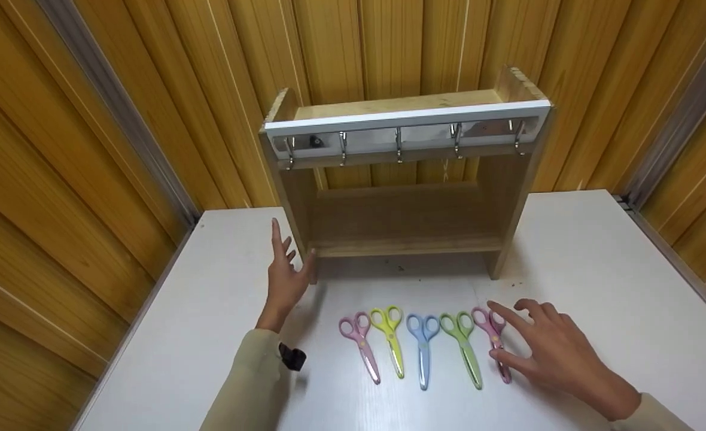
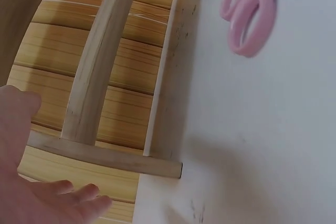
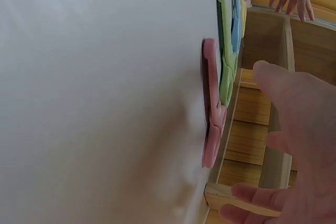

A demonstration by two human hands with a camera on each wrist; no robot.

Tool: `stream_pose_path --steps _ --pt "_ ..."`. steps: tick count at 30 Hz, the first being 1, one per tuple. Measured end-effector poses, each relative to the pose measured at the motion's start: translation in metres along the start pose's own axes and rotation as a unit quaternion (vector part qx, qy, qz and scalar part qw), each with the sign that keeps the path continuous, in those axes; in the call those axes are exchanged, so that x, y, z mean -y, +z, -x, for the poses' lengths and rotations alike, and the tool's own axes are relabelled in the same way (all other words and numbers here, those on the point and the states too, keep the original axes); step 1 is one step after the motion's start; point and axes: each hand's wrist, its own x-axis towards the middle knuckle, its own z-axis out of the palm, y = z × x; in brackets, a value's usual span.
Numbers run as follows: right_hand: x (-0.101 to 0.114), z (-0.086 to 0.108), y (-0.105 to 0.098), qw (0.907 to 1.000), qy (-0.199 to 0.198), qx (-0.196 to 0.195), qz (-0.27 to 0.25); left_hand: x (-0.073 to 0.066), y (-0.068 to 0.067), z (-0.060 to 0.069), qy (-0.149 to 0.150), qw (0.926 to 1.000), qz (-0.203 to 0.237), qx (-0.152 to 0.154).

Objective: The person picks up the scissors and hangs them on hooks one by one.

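- Head view alone gives the five metal hooks (image 1: 398, 145) along the white rail of the pale wooden stand (image 1: 407, 221), ahead of both grips.
- Head view also sets out the full row of scissors between the grips: pale pink scissors (image 1: 366, 353) nearest the left grip (image 1: 289, 272), then yellow scissors (image 1: 393, 344), blue scissors (image 1: 424, 353), green scissors (image 1: 466, 347); dark pink scissors (image 1: 495, 339) at the right grip (image 1: 550, 353). All lie flat on the white surface (image 1: 616, 287), handles towards the stand.
- Right wrist view adds a gap: dark pink scissors lie on the surface, apart from the fingers. From overhead, those fingers overlap the handle.
- Right grip released, fingers loosely bent.
- Left wrist view shows only the pale pink handles and a bit of yellow.
- Left grip released too, fingers spread, just beside the stand's left side; contact, cannot tell.
- That side panel stands between left grip and lower shelf.
- Small black block (image 1: 294, 358) at the cuff, behind left grip.
- Beyond the stand, farthest from the grips: wood-patterned wall (image 1: 389, 48).
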Motion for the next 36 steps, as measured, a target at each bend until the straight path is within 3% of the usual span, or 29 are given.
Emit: stream_pose_path --steps 5,9,14,27,36 --pt "0.007 0.004 0.007 0.9999 -0.005 -0.013 0.004 0.000 0.006 -0.005 -0.027 0.9988 0.036 0.017" --pt "0.010 0.006 0.011 0.9996 -0.014 -0.026 0.005 0.001 0.009 -0.007 -0.039 0.9985 0.036 0.013" --pt "0.010 0.008 0.015 0.9983 -0.033 -0.047 -0.006 0.004 0.011 -0.008 -0.032 0.9994 0.016 0.004" --pt "0.005 0.012 0.016 0.9994 -0.025 0.005 -0.022 0.006 0.013 -0.011 -0.051 0.9985 0.020 0.006" --pt "-0.005 0.016 0.011 0.9996 -0.020 -0.003 -0.020 0.001 0.013 -0.014 -0.081 0.9963 0.018 0.025"
